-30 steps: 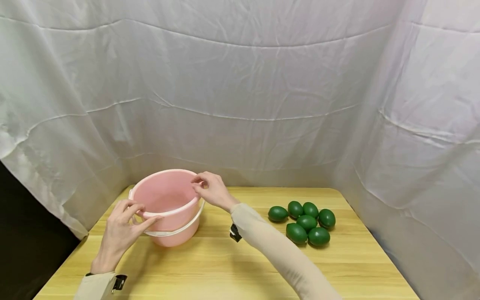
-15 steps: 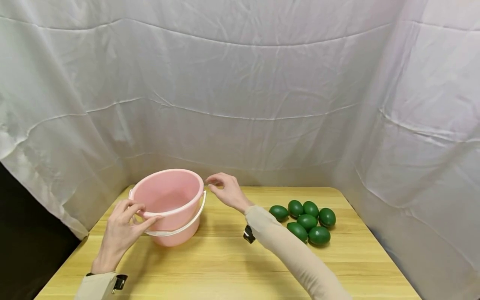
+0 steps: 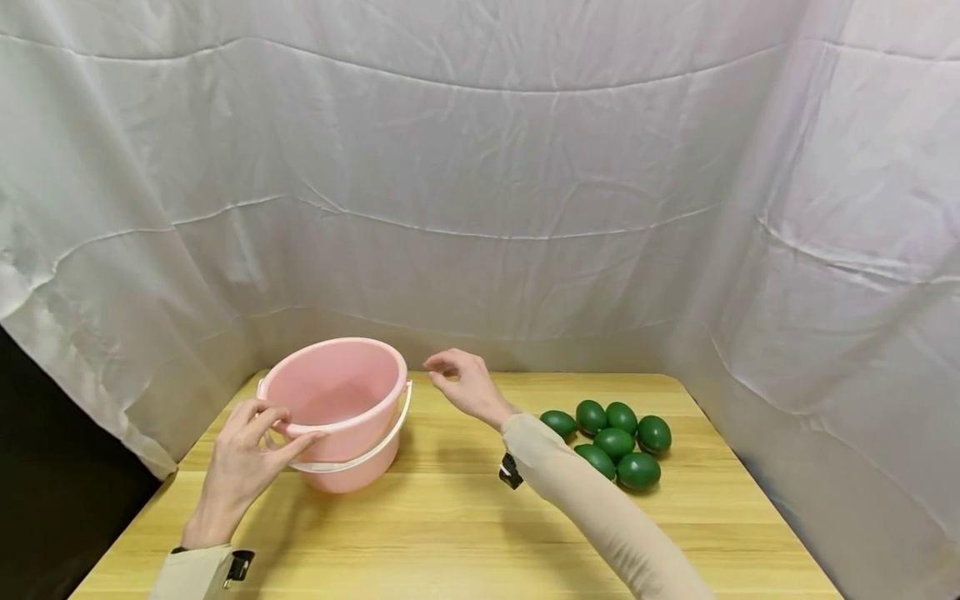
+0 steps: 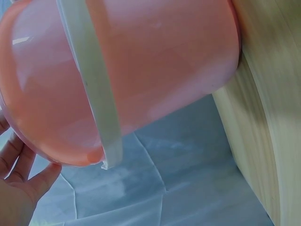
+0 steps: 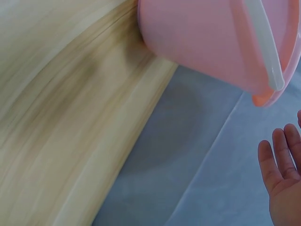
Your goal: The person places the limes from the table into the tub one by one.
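Observation:
A pink bucket (image 3: 352, 433) stands upright at the left of the wooden table, its opening up and its inside visible to the bottom. Its white handle (image 3: 352, 460) hangs down around the front. My left hand (image 3: 243, 458) holds the near left part of the rim, fingers over the edge and thumb along the outside; the left wrist view shows the thumb (image 4: 46, 178) against the rim. To the right of the bucket, apart from it, my right hand (image 3: 468, 387) hovers over the table with loosely bent fingers and nothing in it.
Several dark green, smooth oval fruits (image 3: 613, 444) lie in a cluster on the right of the table (image 3: 420, 533); my right sleeve (image 3: 592, 500) partly covers some. Pale grey cloth (image 3: 480, 183) hangs behind and at both sides.
My right hand has let go of the bucket's right rim and moved away to the right, its fingers looser. My left hand and the bucket have stayed in place.

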